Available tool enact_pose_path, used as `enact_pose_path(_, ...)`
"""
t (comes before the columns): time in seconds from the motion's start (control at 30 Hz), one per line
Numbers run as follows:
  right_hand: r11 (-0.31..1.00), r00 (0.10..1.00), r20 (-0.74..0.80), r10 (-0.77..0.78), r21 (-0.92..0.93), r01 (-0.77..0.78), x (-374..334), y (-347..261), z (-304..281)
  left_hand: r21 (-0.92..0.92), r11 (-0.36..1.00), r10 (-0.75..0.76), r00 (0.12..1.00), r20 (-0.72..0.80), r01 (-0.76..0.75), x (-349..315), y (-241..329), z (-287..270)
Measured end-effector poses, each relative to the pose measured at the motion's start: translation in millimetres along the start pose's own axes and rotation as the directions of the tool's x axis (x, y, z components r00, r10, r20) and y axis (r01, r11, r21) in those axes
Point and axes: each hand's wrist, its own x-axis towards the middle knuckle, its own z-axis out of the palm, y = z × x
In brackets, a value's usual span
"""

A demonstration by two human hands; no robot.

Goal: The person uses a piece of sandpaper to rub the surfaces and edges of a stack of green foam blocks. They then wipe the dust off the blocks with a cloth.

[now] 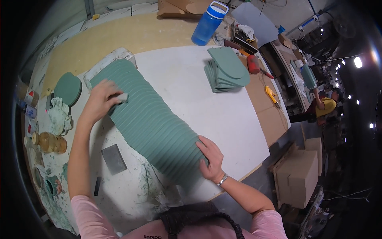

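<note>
A long fanned row of overlapping green boards [153,123] lies diagonally across the white tabletop [223,115]. My left hand [101,99] rests on the row's far left end, its fingers closed on a small whitish pad [121,96] pressed to the green surface. My right hand [211,157] lies flat with fingers spread on the near end of the row, pressing on the last boards. A silver bracelet circles my right wrist.
A stack of green rounded boards [227,69] sits at the back right. A blue bottle [207,24] stands behind it. A grey block [113,158], a crumpled rag [59,113], an amber jar [51,142] and a green disc [68,88] lie at left. Cardboard boxes [298,175] are on the floor at right.
</note>
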Motion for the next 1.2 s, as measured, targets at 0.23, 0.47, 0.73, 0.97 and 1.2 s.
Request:
enact_pose_path(0.23, 1.0, 1.0, -0.003, 0.003, -0.002, -0.003, -2.1, 1.1, 2.8, 0.12, 0.992, -0.05, 0.996, 0.071, 0.042, 18.3, 7.1, 4.2)
enact_pose_path(0.47, 1.0, 1.0, 0.004, 0.0, 0.012, 0.0, 1.2, -0.1, 1.1, 0.191, 0.981, 0.067, 0.978, -0.197, -0.029, 11.8, -1.9, 15.8)
enact_pose_path(0.73, 1.0, 1.0, -0.003, 0.023, 0.002, -0.023, 1.7, -3.4, 1.5, 0.122, 0.974, -0.195, 0.98, 0.03, 0.19, -31.6, -46.1, -34.0)
enact_pose_path(0.97, 1.0, 1.0, -0.004, 0.012, 0.012, -0.012, 6.3, -10.8, 1.1, 0.122, 0.984, -0.118, 0.987, -0.104, 0.131, -18.2, -44.7, -37.5)
enact_pose_path(1.2, 0.999, 1.0, 0.001, 0.031, 0.02, -0.031, 1.7, -5.6, 3.6, 0.153, 0.988, 0.006, 0.986, -0.169, 0.021, 26.0, -58.4, -1.0)
